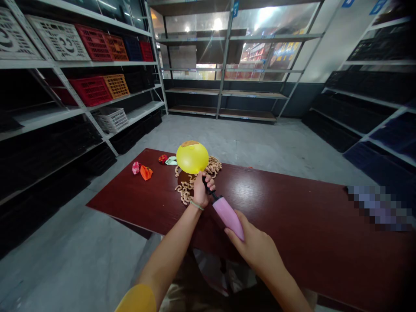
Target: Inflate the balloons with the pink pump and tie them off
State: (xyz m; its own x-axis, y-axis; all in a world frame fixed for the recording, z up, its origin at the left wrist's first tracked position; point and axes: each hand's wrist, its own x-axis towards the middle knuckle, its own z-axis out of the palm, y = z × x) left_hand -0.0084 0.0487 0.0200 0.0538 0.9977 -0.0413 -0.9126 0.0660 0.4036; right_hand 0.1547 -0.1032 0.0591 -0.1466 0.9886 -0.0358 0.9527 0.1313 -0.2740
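Observation:
My left hand (202,189) is closed around the black end of a balloon pump, right at the neck of an inflated yellow balloon (192,158). A brownish patch shows on top of the balloon. My right hand (251,238) grips the pump's pink barrel (229,215) at its near end. The pump slants between both hands above the dark red table (276,203). Behind and beside my left hand lie many curled beige pieces (184,193), partly hidden by the balloon. How the balloon's mouth sits on the pump is covered by my fingers.
Small crumpled pieces lie on the table's left: orange (146,173), pink (135,167), red (162,158) and pale green (170,160). A pixelated object (378,208) is at the right end. Shelves with plastic crates (91,90) stand left; more racks (224,91) stand behind and right.

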